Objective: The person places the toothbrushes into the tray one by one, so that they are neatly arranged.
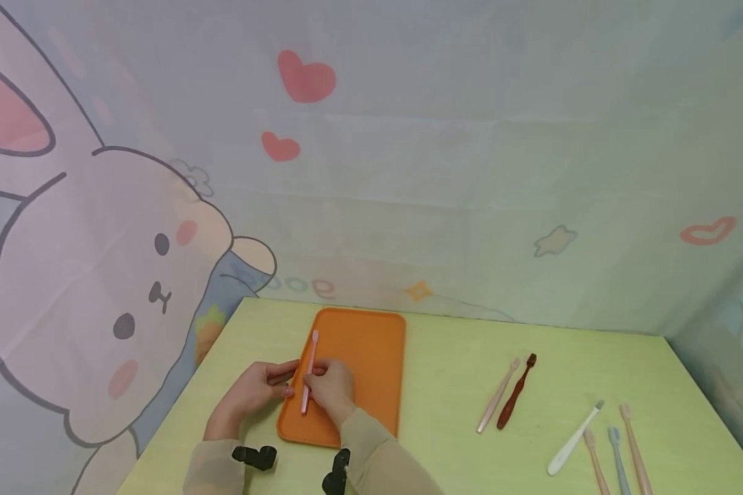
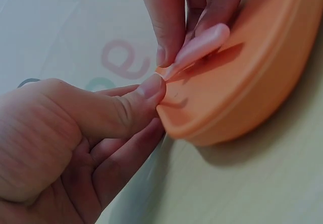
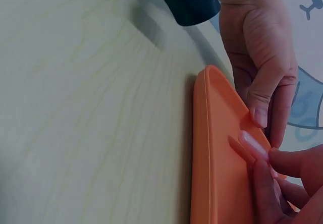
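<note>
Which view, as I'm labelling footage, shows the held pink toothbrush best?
The head view: it shows the pink toothbrush nearly whole, from bristle head to handle end. Both wrist views show mainly its handle end, not the bristle head.

Tray (image 1: 378,371): plain orange. Held toothbrush (image 1: 312,357): pink. Loose toothbrushes (image 1: 514,397): red-brown, white, grey-blue, pale pinks. Tabletop (image 1: 446,378): pale yellow-green, faint wood grain. Sleeves (image 1: 386,450): beige. Backdrop (image 1: 408,172): grey-lilac to pale green, cartoon rabbit (image 1: 87,261), pink-red hearts (image 1: 307,81)

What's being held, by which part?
Right hand pinches the slim pink toothbrush around mid-handle; left hand grips the shallow orange rectangular tray by its left rim.
</note>
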Action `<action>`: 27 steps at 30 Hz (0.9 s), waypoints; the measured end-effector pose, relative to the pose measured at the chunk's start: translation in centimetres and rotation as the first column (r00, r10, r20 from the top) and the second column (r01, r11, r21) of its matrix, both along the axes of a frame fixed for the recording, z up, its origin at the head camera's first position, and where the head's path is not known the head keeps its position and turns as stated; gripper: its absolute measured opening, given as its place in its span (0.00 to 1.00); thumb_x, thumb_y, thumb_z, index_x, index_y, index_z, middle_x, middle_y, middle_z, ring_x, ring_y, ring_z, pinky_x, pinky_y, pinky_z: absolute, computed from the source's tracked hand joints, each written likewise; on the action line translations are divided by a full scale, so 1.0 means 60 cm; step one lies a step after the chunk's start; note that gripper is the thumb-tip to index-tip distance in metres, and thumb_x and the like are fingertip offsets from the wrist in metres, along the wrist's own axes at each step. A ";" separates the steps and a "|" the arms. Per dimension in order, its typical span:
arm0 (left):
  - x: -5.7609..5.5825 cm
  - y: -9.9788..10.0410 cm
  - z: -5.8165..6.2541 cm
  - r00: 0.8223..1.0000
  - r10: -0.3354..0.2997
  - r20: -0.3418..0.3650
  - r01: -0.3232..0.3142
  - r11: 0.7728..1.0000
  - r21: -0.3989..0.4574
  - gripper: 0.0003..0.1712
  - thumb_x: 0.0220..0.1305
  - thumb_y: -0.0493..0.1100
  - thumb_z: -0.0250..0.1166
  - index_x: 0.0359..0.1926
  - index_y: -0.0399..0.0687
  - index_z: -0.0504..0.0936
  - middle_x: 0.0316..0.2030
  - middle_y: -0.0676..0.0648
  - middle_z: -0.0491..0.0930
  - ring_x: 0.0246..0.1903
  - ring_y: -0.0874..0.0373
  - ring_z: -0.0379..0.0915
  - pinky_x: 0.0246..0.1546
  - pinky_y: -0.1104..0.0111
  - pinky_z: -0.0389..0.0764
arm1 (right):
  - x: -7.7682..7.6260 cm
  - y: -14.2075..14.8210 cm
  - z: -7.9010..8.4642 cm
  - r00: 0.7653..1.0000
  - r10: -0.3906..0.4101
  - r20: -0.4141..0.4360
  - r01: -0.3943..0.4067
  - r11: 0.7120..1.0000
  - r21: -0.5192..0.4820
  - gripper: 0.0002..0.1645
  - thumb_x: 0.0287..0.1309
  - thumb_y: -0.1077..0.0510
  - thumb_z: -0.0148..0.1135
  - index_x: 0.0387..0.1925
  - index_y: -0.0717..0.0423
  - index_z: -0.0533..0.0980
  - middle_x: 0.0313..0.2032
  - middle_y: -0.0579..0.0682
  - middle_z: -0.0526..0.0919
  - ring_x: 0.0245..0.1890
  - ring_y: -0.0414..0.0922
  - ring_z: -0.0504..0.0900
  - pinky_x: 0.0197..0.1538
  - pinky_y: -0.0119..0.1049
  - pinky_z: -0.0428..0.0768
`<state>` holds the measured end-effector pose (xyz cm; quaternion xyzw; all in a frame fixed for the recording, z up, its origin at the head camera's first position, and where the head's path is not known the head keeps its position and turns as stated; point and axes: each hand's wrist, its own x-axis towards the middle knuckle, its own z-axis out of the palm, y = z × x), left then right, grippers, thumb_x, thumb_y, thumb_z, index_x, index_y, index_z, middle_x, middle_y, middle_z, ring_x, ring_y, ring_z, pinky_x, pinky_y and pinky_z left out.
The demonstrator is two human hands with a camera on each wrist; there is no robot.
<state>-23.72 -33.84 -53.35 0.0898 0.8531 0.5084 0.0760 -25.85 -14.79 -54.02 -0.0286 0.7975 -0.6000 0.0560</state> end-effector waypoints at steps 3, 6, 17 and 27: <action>0.001 0.000 0.001 1.000 -0.001 0.006 0.001 1.000 0.006 0.32 0.67 0.29 0.72 0.70 0.27 0.76 0.66 0.30 0.77 0.66 0.37 0.76 0.56 0.72 0.83 | -0.002 0.000 -0.002 1.000 0.009 0.010 -0.009 1.000 -0.007 0.14 0.59 0.65 0.77 0.46 0.65 0.87 0.30 0.44 0.83 0.26 0.36 0.82 0.30 0.30 0.85; 0.001 -0.001 0.001 1.000 -0.004 0.010 0.004 1.000 0.019 0.32 0.67 0.28 0.72 0.70 0.26 0.76 0.66 0.30 0.76 0.66 0.36 0.76 0.54 0.75 0.82 | -0.003 -0.001 -0.005 1.000 0.019 0.002 -0.019 0.999 -0.027 0.14 0.59 0.66 0.77 0.46 0.66 0.87 0.29 0.45 0.82 0.24 0.37 0.83 0.29 0.31 0.86; 0.000 0.001 0.001 1.000 -0.014 0.007 0.014 0.999 0.041 0.32 0.66 0.27 0.71 0.70 0.25 0.75 0.66 0.28 0.76 0.65 0.35 0.76 0.56 0.68 0.85 | -0.006 -0.005 -0.016 0.993 0.026 -0.111 -0.025 1.000 0.016 0.13 0.61 0.65 0.77 0.46 0.67 0.87 0.25 0.43 0.81 0.21 0.35 0.82 0.25 0.29 0.82; 0.002 -0.001 0.004 1.000 -0.027 0.006 0.026 0.998 0.057 0.33 0.66 0.26 0.70 0.71 0.25 0.74 0.66 0.28 0.75 0.65 0.35 0.76 0.53 0.72 0.84 | -0.009 -0.007 -0.016 0.988 0.039 -0.147 -0.027 0.996 0.085 0.15 0.59 0.60 0.81 0.44 0.64 0.88 0.25 0.40 0.80 0.25 0.34 0.77 0.27 0.29 0.77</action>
